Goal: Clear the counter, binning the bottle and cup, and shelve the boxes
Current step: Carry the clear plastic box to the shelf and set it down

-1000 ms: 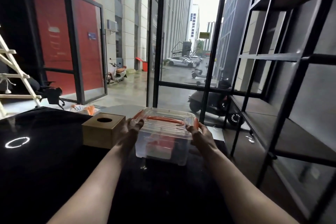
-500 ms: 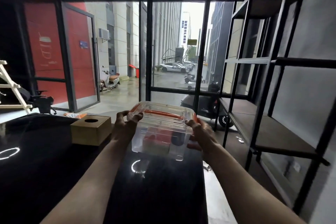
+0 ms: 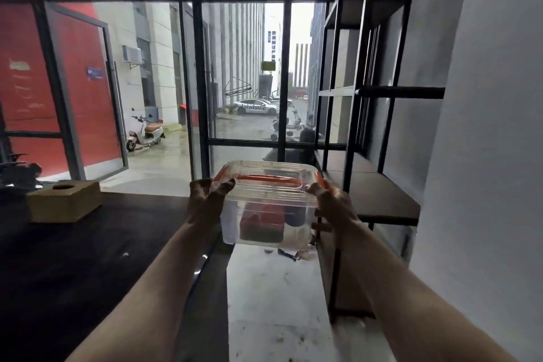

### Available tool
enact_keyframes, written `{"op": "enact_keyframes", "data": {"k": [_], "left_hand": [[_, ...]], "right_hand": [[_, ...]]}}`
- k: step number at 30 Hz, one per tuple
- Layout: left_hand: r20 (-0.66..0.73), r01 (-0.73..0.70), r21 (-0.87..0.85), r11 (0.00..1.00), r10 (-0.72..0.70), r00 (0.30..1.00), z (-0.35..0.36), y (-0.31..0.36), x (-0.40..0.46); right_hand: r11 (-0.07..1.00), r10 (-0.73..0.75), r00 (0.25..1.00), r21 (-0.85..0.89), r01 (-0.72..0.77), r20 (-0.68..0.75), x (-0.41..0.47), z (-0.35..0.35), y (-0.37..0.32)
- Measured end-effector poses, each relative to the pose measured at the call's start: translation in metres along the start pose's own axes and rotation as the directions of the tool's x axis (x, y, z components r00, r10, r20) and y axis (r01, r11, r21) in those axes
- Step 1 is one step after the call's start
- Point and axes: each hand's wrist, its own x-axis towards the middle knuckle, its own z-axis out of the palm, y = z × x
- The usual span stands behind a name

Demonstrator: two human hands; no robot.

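Clear plastic box (image 3: 266,209) with orange latches and orange handle on the lid, held up in mid-air at both ends, off the dark counter (image 3: 88,258) and over the pale strip of floor (image 3: 273,288) between the counter's edge and the black metal shelving (image 3: 379,200). Left hand (image 3: 207,200) clamped on the box's left end, fingertips curled over the lid rim beside the orange latch. Right hand (image 3: 332,209) gripping the right end the same way, thumb on top near the latch, fingers wrapped under the side. Red and dark contents dimly visible through the box wall, too blurred to name. Brown cardboard box (image 3: 66,200) with a round hole in its top resting on the counter, well to the left. Shelf board just right of the held box, level with its base.
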Motion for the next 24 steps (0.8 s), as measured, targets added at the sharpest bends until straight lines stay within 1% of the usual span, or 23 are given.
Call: {"op": "enact_keyframes", "data": {"k": [3,6,11,17,24], "left_hand": [[0.037,0.051,-0.045,0.998,-0.049,0.998,0.036,-0.003,-0.018],[0.100,0.066,-0.057,0.996,-0.060,0.993,0.064,-0.008,-0.032],[0.160,0.089,-0.041,0.995,-0.082,0.984,0.100,-0.015,-0.039],[0.211,0.109,-0.020,0.994,-0.102,0.972,0.135,-0.028,-0.033],[0.186,0.115,-0.018,0.993,-0.109,0.977,0.164,-0.048,0.004]], "right_hand": [[1.000,0.017,0.999,-0.008,-0.017,-0.033,-0.007,-0.043,0.009],[0.999,0.036,0.998,0.006,-0.036,-0.054,-0.012,-0.075,0.018],[0.996,0.011,0.989,-0.088,-0.024,-0.150,-0.017,-0.116,0.031],[0.995,0.047,0.985,-0.081,-0.061,-0.168,-0.013,-0.143,0.037],[0.995,0.067,0.990,-0.066,-0.076,-0.125,0.036,-0.144,0.055]]}}
